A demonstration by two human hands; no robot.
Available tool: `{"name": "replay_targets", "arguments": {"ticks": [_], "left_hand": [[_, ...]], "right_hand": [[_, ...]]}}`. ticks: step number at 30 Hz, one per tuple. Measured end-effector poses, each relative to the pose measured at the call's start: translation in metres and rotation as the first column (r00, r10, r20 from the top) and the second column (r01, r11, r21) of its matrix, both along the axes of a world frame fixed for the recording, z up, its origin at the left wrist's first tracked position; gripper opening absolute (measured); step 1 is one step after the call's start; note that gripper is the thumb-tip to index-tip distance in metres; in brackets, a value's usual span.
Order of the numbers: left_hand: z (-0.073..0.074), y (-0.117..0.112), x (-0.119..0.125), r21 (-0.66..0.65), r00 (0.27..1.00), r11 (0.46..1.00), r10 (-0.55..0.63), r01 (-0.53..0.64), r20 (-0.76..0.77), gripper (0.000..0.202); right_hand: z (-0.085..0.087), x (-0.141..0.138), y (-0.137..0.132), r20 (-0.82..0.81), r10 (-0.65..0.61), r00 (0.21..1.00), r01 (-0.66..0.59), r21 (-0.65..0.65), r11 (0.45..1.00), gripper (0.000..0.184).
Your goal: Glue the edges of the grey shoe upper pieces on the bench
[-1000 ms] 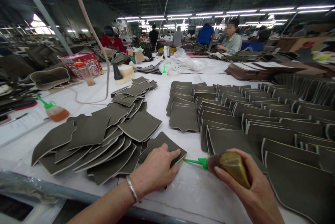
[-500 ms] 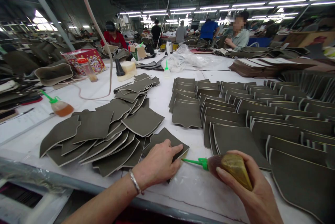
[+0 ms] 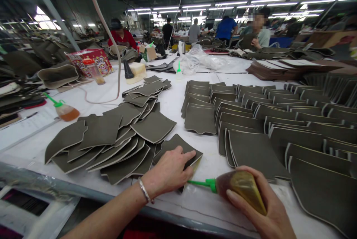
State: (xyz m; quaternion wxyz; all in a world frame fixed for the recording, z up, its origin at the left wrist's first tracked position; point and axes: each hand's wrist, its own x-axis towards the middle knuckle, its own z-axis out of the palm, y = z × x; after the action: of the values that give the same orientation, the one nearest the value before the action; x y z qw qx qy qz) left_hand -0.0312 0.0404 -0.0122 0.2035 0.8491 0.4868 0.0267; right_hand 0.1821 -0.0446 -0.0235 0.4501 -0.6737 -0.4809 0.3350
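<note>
My left hand [image 3: 169, 170] lies on a dark olive panel [image 3: 177, 142], its index finger stretched over the surface near the right corner. In my right hand [image 3: 263, 209] is a squeeze bottle [image 3: 242, 187] of amber liquid, tilted on its side. The bottle's thin green nozzle [image 3: 198, 182] points left, its tip at the panel's right-hand edge beside my left thumb. Whether the tip touches the edge I cannot tell. A loose heap of similar panels [image 3: 117, 157] lies left of my left hand.
Overlapping rows of panels [image 3: 248, 146] spread across the right side. A second green-capped bottle [image 3: 66, 111] stands at the left, and a small one [image 3: 179, 71] farther back. A hose [image 3: 103, 26] hangs down to the table. Several people work in the background.
The bottle has shifted left and slightly down, bringing its nozzle tip lower along the panel's edge. My left hand keeps about the same place on the panel.
</note>
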Motion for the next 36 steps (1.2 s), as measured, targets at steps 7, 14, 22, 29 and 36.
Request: {"name": "replay_targets", "arguments": {"ticks": [7, 14, 22, 29, 36], "left_hand": [[0.003, 0.0, -0.001, -0.025, 1.0, 1.0, 0.0, 0.0, 0.002, 0.049], [0.001, 0.001, -0.001, -0.014, 1.0, 1.0, 0.012, -0.012, 0.011, 0.048], [0.0, 0.002, -0.001, -0.026, 1.0, 1.0, -0.003, 0.003, 0.01, 0.05], [0.0, 0.004, -0.001, -0.047, 1.0, 0.999, -0.006, 0.008, 0.024, 0.049], [0.0, 0.005, -0.001, -0.054, 1.0, 0.998, -0.012, 0.013, 0.013, 0.052]], "right_hand": [[-0.001, -0.001, -0.002, 0.026, -0.018, 1.0, 0.018, 0.003, 1.0, 0.052], [-0.007, -0.004, -0.009, -0.004, 0.059, 0.998, -0.059, -0.008, 0.998, 0.05], [-0.006, 0.012, 0.011, 0.194, -0.116, 0.974, 0.085, 0.16, 0.983, 0.053], [-0.005, 0.011, 0.011, 0.134, -0.059, 0.989, 0.045, 0.103, 0.994, 0.05], [-0.003, 0.015, 0.018, 0.199, -0.15, 0.968, 0.116, 0.174, 0.978, 0.055]]}}
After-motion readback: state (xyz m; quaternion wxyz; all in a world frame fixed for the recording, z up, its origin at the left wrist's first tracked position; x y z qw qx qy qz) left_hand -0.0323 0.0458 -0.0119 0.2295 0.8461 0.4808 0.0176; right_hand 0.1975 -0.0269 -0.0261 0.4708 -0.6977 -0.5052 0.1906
